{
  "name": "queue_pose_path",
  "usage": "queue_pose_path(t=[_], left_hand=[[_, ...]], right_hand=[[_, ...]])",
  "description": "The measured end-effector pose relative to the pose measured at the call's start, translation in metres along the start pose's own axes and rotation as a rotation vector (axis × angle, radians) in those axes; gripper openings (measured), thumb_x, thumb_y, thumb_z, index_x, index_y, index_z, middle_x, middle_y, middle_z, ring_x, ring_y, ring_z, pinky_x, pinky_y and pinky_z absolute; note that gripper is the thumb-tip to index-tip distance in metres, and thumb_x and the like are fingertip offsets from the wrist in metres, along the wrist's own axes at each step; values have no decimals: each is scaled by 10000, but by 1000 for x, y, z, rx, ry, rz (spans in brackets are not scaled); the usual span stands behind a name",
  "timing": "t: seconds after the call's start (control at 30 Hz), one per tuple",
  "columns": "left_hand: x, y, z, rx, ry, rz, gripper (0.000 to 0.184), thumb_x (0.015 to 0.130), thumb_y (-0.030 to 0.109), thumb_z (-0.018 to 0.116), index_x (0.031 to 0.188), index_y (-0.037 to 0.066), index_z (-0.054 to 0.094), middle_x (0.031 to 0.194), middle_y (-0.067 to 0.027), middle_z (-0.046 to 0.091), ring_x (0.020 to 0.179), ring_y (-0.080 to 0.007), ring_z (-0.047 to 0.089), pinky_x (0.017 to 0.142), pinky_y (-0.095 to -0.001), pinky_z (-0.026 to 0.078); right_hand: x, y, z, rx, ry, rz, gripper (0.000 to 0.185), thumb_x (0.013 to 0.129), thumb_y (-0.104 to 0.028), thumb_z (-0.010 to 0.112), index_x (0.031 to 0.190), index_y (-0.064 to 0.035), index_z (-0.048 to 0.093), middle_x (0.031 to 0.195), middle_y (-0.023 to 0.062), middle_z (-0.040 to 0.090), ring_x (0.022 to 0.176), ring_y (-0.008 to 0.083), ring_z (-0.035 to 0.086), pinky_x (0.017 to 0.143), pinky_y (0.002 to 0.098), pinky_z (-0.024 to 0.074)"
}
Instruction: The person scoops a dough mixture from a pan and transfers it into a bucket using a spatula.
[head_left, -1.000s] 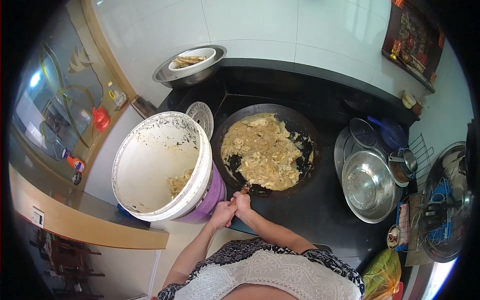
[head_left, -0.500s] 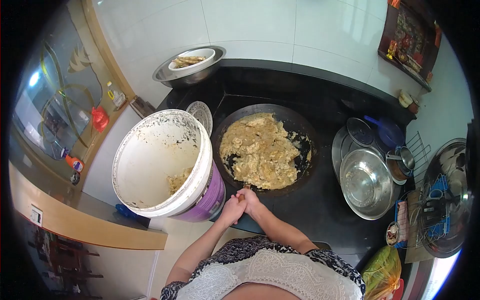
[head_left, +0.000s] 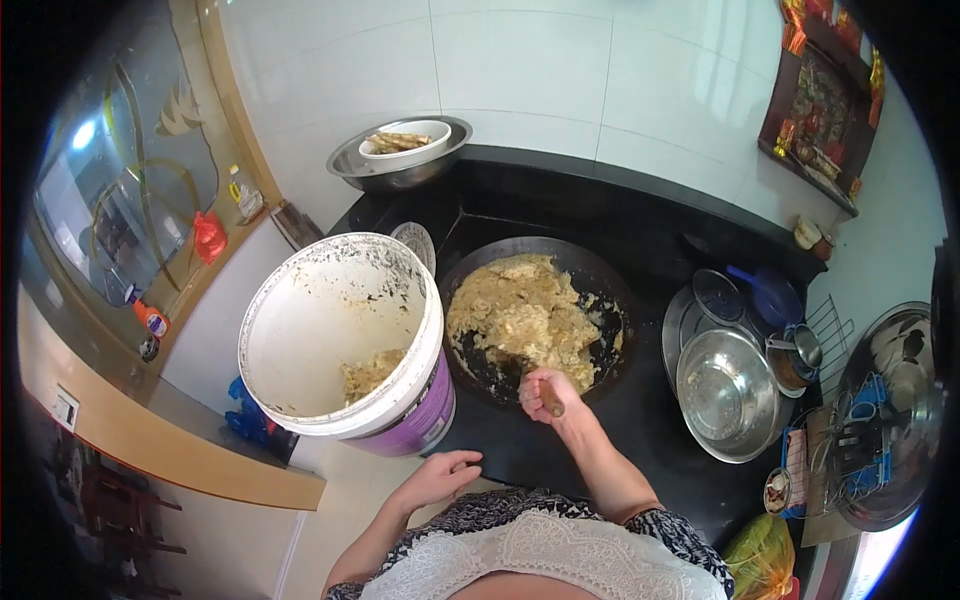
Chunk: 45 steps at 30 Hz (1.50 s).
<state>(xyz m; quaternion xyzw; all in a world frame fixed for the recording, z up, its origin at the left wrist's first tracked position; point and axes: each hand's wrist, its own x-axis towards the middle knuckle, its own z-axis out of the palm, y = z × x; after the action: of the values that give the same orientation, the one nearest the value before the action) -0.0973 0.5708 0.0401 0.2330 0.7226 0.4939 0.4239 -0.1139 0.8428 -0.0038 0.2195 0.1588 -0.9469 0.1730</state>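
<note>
Right hand (head_left: 540, 392) was clamped around a wooden handle (head_left: 552, 402) at the near edge of the wok (head_left: 614, 350), the handle's far end pointing into the food (head_left: 530, 312) heaped inside the wok. Left hand (head_left: 440, 479), near side and left of the wok, had its fingers loosely extended, thumb and fingers slightly apart. Left of the wok a tilted bucket (head_left: 310, 335) contained more mash (head_left: 370, 376); right of the wok sat a steel bowl (head_left: 726, 390).

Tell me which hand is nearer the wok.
The right. The right hand grips a handle at the near edge of the wok; the left hand is apart from it, closer to the body.
</note>
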Motion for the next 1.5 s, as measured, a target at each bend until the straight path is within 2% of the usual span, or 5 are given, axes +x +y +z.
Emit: queue_pose_path(t=[0.47,0.73,0.93,1.3,1.5], left_hand=[[-117,13,-67,-417,171,316,211,850,82,464,900,-70,602,617,-95,577,492,-134,531,481,-250,454],[-115,46,-80,558,1510,943,236,765,22,418,954,-34,546,1072,-223,521,1007,-284,531,895,-448,411],[-87,72,-92,747,1321,752,481,794,176,446,1233,-11,376,1334,-207,324,1311,-406,168,1051,-545,29],[-81,64,-96,776,1341,736,527,831,257,415,1282,-5,342,1393,-230,246,1316,-417,141,1041,-560,24],[-80,63,-96,783,1343,745,535,842,302,404,1280,0,348,1391,-230,249,1311,-418,152,1035,-569,22]], right_hand=[[-100,-76,120,-420,-44,-155,256,787,-160,432,548,-138,347,475,-24,368,394,94,362,322,210,264],[-116,-50,213,-572,-272,-130,50,820,-108,445,806,-60,440,530,-27,409,397,72,405,289,207,308],[-103,-27,261,-1080,-170,-200,153,713,-70,514,847,-30,451,537,14,453,366,86,415,297,221,321],[-61,16,279,-2916,-166,-678,213,667,-81,540,824,47,472,678,224,588,650,357,604,577,422,481],[-74,20,277,-3165,-21,-843,293,674,-99,569,890,81,485,631,156,594,555,235,623,494,338,488]])
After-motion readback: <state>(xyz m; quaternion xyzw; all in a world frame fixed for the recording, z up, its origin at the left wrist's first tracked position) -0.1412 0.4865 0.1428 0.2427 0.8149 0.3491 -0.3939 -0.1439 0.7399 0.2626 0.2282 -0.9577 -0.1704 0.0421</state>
